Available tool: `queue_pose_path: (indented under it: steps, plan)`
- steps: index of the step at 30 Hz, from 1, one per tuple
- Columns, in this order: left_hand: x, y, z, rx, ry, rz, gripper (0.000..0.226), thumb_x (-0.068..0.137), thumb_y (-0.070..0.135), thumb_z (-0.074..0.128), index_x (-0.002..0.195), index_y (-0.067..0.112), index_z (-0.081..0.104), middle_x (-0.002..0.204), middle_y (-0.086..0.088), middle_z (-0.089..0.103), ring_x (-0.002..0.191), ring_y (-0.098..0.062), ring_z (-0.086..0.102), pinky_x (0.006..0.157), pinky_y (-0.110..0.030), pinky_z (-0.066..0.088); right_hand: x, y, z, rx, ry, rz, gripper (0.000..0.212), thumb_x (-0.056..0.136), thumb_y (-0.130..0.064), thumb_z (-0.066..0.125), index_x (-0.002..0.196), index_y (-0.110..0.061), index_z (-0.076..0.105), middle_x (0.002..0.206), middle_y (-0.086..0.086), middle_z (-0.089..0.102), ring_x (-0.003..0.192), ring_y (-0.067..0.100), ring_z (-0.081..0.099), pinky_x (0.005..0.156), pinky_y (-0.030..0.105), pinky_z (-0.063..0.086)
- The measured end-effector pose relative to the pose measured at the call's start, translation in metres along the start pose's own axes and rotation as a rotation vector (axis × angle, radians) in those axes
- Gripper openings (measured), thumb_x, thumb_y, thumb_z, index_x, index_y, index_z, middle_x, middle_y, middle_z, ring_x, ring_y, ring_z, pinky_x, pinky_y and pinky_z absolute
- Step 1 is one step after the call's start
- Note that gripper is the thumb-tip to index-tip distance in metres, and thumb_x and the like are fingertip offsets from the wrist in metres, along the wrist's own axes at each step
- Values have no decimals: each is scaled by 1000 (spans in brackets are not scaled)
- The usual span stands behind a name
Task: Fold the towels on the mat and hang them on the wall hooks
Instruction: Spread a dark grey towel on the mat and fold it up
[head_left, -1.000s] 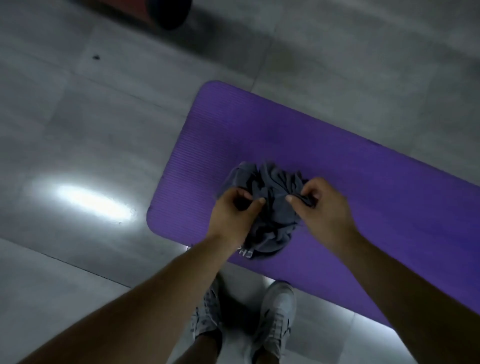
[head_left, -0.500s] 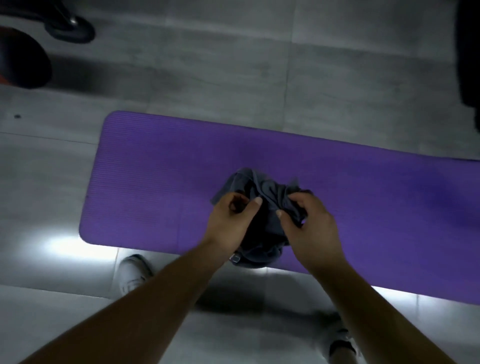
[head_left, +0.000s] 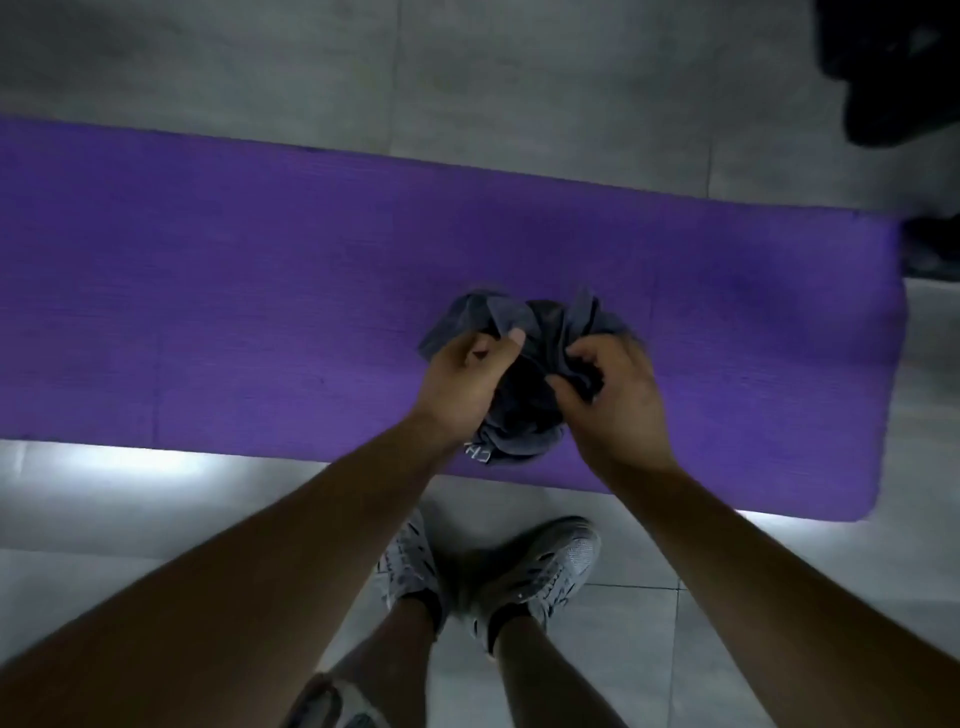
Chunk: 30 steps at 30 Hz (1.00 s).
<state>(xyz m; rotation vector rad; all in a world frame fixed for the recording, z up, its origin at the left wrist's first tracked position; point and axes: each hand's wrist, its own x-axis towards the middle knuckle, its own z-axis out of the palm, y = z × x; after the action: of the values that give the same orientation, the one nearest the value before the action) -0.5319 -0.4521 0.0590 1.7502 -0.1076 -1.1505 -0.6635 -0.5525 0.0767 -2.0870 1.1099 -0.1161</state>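
Towel (head_left: 524, 415): grey, bunched, held over near edge of mat (head_left: 208, 312). Left hand (head_left: 462, 384) grips cloth, fingers curled round fold. Right hand (head_left: 615, 400) pinches another fold between thumb and fingertips. Bulk hangs between both hands. Judged light, limp, non-slip; best taken at corners or hem to open flat.

Tile floor (head_left: 519, 62), white sneakers (head_left: 545, 566), dark obj (head_left: 893, 67) top-rt.

— Where's the crumpled grey cloth towel (head_left: 540, 325)?
— Between your left hand (head_left: 462, 382) and right hand (head_left: 618, 397), over the near edge of the long purple foam mat (head_left: 208, 291), just ahead of your pale mesh sneakers (head_left: 550, 566).
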Motion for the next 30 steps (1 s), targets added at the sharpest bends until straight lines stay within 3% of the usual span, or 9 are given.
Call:
queue_pose_path:
  steps: [4, 7, 10, 12, 16, 21, 25, 28, 30]
  plan:
    - [67, -59, 30, 117, -11, -39, 49, 70, 70, 62, 57, 25, 46, 66, 0, 47, 69, -19, 52, 72, -40, 46, 29, 79, 44, -13, 33, -32, 25, 81, -13, 75, 102, -14, 61, 105, -1, 53, 104, 29, 52, 80, 43, 51]
    - [108, -101, 41, 311, -47, -87, 39, 79, 62, 66, 79, 24, 58, 74, 5, 59, 80, -21, 62, 71, -34, 49, 47, 134, 86, -50, 15, -68, 20, 78, -5, 73, 93, -14, 63, 97, 4, 59, 98, 31, 53, 79, 40, 47]
    - [141, -123, 39, 482, 154, 124, 45, 76, 49, 76, 107, 20, 60, 102, 0, 58, 104, -26, 59, 89, -36, 50, 59, 167, 121, -67, -27, -121, 19, 77, -4, 72, 91, -14, 65, 99, 3, 62, 99, 30, 55, 79, 34, 44]
    - [155, -118, 34, 481, 151, 226, 48, 75, 50, 77, 112, 23, 64, 107, 1, 59, 102, -16, 60, 92, -33, 51, 67, 175, 135, -60, -31, -217, 18, 77, -4, 71, 91, -14, 66, 101, 2, 63, 100, 28, 55, 79, 34, 46]
    - [168, -96, 21, 363, -94, -8, 32, 80, 41, 81, 92, 13, 74, 79, -4, 70, 69, -14, 64, 78, -34, 58, 78, 164, 141, 8, -47, -372, 11, 80, -15, 67, 91, -17, 67, 102, -1, 63, 99, 24, 56, 88, 32, 45]
    - [165, -90, 0, 169, -106, -15, 12, 88, 13, 75, 80, 14, 66, 72, -10, 62, 68, -21, 57, 74, -38, 52, 83, 138, 132, 144, -292, -409, 14, 83, -27, 66, 98, -29, 67, 103, -11, 67, 94, 1, 63, 86, 14, 46]
    - [146, -87, -22, -138, -96, 29, 21, 97, 8, 60, 81, 20, 54, 79, -5, 64, 68, -17, 63, 79, -39, 58, 132, 114, 109, 44, -193, -412, 31, 87, -20, 74, 116, -27, 65, 93, -20, 55, 76, 1, 59, 75, 6, 40]
    - [124, -85, -43, -303, -88, 133, 22, 101, 7, 52, 84, 22, 51, 85, -4, 66, 72, -16, 66, 74, -33, 57, 168, 88, 101, -150, -457, -483, 31, 91, -29, 69, 120, -15, 69, 115, -2, 66, 104, 12, 62, 97, 12, 40]
    - [109, -84, -55, -345, -39, 151, 24, 101, 8, 49, 83, 23, 50, 90, -6, 60, 78, -18, 60, 75, -36, 54, 174, 68, 98, -86, -673, -381, 18, 93, -23, 68, 107, -12, 72, 118, 6, 69, 111, 17, 62, 99, 13, 39]
